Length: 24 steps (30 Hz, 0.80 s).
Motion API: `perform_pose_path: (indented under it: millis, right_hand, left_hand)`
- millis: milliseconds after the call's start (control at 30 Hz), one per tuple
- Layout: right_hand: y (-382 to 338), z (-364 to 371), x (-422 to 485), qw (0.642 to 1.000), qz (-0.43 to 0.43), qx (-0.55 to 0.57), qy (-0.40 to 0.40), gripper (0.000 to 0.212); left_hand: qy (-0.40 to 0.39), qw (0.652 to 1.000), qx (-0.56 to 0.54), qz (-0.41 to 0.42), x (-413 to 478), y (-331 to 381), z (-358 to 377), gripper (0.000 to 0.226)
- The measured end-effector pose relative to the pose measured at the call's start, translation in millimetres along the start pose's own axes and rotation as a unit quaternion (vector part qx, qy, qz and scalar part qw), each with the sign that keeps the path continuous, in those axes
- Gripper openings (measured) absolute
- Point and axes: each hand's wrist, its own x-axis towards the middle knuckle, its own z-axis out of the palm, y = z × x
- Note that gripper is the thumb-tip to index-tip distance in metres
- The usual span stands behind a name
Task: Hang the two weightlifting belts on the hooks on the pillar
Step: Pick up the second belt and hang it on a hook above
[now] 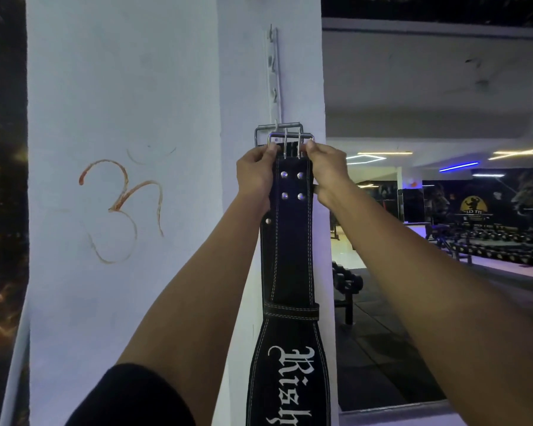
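We hold the black belt (293,241) up against the white pillar (167,87), our left hand (254,176) and right hand (328,173) each pinched tight on a top corner just below its metal buckle (291,141). A second buckle (277,130) already sits behind it on the hook rail (274,72). To do this well, we lift the frame squarely over a hook, feel it seat, then loosen our fingers slowly.

belt (293,247) against pillar (136,87), buckle (290,139) below hook rail (274,72), hands flanking
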Motion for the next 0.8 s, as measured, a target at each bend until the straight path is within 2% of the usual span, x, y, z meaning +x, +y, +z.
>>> perform_pose_path:
  millis: [233,333,400,500,600,700,800]
  right_hand:
    - [0,18,47,0.997,-0.071,0.007,0.043,0.028]
    - [-4,26,78,0.993,-0.104,0.012,0.051,0.017]
    - [-5,30,105,0.991,-0.122,0.008,0.056,0.021]
    - [-12,39,144,0.99,-0.128,0.014,0.053,0.029]
    - [-19,48,177,0.99,-0.131,-0.02,0.046,0.028]
    - [-24,55,199,0.99,-0.13,-0.023,0.043,0.039]
    - [-26,61,221,0.991,-0.124,-0.013,0.039,0.029]
  left_hand:
    - [0.018,0.998,-0.01,0.055,53,-2,11,0.015]
    - [0.023,0.996,-0.007,0.088,82,0,19,0.014]
    - [0.034,0.994,0.003,0.108,107,-2,26,0.011]
    - [0.054,0.991,0.011,0.119,146,0,38,0.017]
    - [0.076,0.99,0.022,0.118,178,0,47,0.028]
    - [0.094,0.988,0.013,0.119,204,-1,55,0.024]
    - [0.112,0.985,0.012,0.129,227,-1,61,0.029]
